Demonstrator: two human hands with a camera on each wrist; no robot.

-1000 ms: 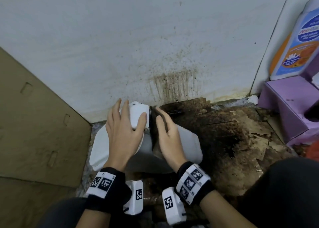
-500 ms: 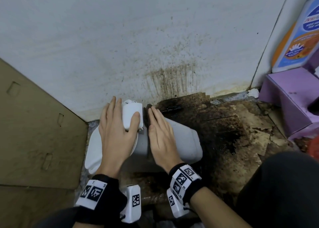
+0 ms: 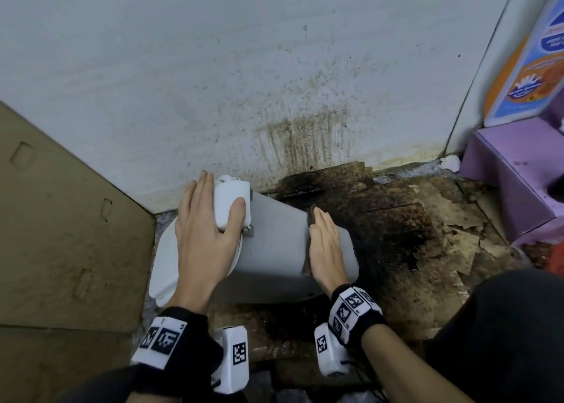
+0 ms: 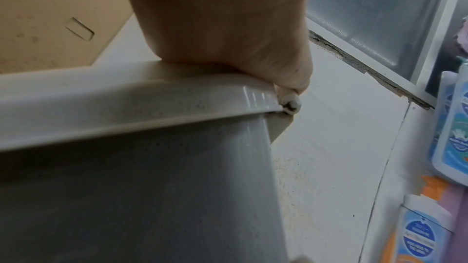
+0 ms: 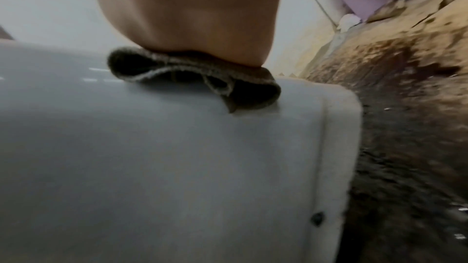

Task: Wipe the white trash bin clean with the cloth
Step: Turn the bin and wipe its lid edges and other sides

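Note:
The white trash bin lies on its side on the floor, lid to the left, base to the right. My left hand rests flat on the lid end with straight fingers. The lid's white tab sits between its thumb and forefinger. In the left wrist view the palm presses on the lid rim. My right hand lies flat near the bin's base and presses a dark cloth against the bin wall. Only a dark edge of the cloth shows in the head view.
A brown cardboard sheet stands at the left. The wall behind the bin is stained. Wet, blackened cardboard covers the floor to the right. A purple stool with a detergent bottle fills the right corner. My knee is at the lower right.
My right hand has slid the cloth to the right along the bin's side, from beside the lid tab to near the base. The left hand stays on the lid.

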